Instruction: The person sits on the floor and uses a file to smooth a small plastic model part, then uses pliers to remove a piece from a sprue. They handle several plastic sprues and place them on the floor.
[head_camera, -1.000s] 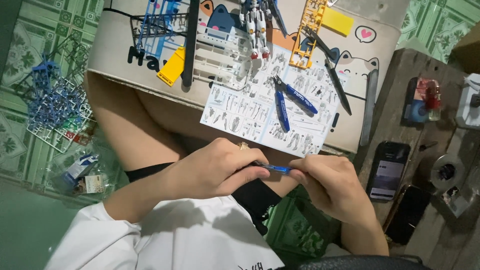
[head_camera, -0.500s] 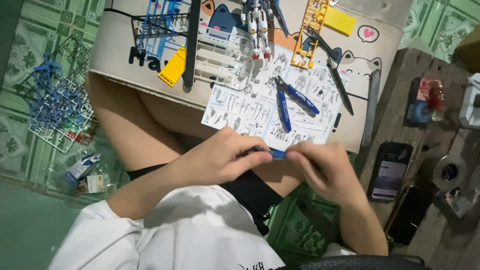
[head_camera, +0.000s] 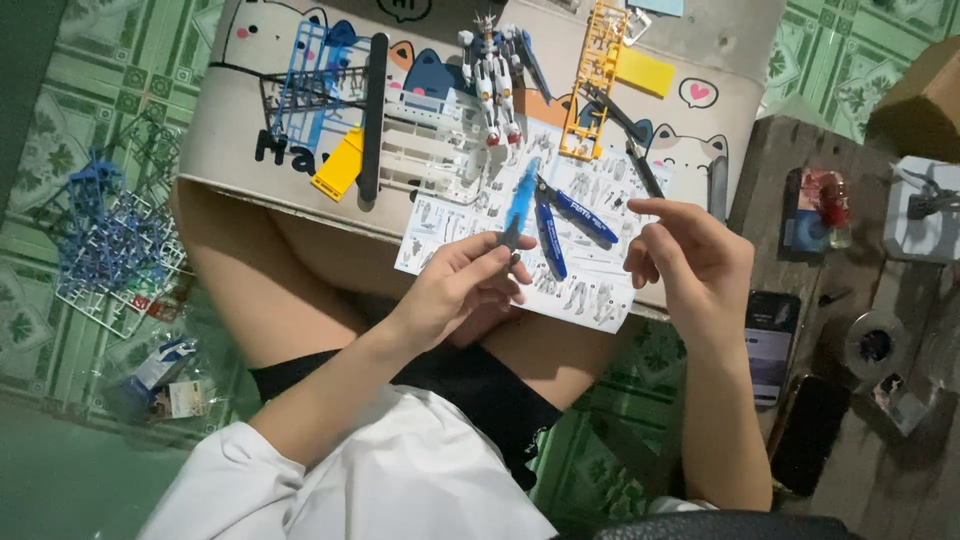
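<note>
On the floor, far left: blue runner frames heaped on green patterned tiles, with a small plastic bag of parts nearer the body.
Lap table, left corner: blue runner lying flat, a long black sanding stick across it, a yellow piece at the near edge just beside the stick.
Lap table, middle: white runner next to the stick; white and blue robot model lying toward the far edge.
Near edge, middle: printed instruction sheet hanging slightly over the table edge, blue-handled nippers resting on it.
Left hand: over the near edge, fingers closed around the dark grip of a slim blue hobby knife, blue end pointing away from the body over the sheet.
Right hand: over the right part of the sheet, apart from the knife, thumb and forefinger drawn close together, other fingers loosely curled; whether anything sits between the fingertips cannot be told.
Lap table, right half: yellow runner by the far edge, black tweezers angled toward the right edge.
Wooden surface, far right: dark phone just beside the right forearm, a small bottle farther away.
</note>
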